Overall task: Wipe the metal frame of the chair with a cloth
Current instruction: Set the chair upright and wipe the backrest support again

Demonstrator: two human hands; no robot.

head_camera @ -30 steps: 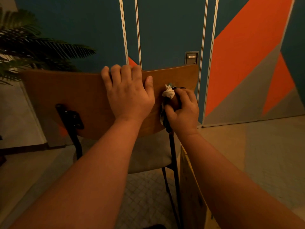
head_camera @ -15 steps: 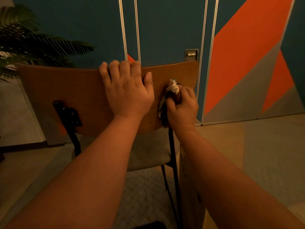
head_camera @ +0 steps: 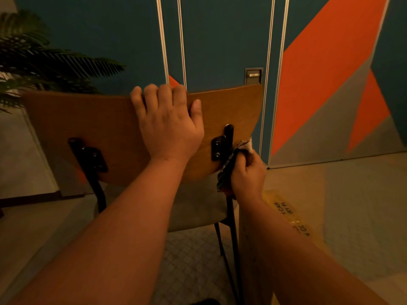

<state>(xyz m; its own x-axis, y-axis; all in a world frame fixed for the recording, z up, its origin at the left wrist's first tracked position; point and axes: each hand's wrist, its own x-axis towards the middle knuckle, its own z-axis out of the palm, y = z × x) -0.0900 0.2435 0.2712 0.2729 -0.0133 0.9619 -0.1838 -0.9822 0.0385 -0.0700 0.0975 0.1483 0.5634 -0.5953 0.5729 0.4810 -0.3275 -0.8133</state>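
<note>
A chair with a curved wooden backrest [head_camera: 88, 124] and a black metal frame stands in front of me, seen from behind. My left hand [head_camera: 169, 126] grips the top edge of the backrest, fingers over the rim. My right hand [head_camera: 247, 172] is closed around a crumpled cloth [head_camera: 229, 166], pressed against the right black upright [head_camera: 229, 133] just below its bolted bracket. The left upright [head_camera: 88, 157] with its bracket is bare. The grey seat [head_camera: 198, 205] shows beneath the backrest.
A cardboard box [head_camera: 290, 208] with yellow tape and black print stands right beside the chair's right leg. A palm-like plant [head_camera: 44, 62] fills the upper left. Behind the chair is a teal sliding door with a recessed handle [head_camera: 253, 75].
My right hand has slid down the right upright with the cloth, uncovering the top of the post and its bracket. My left hand stays on the backrest.
</note>
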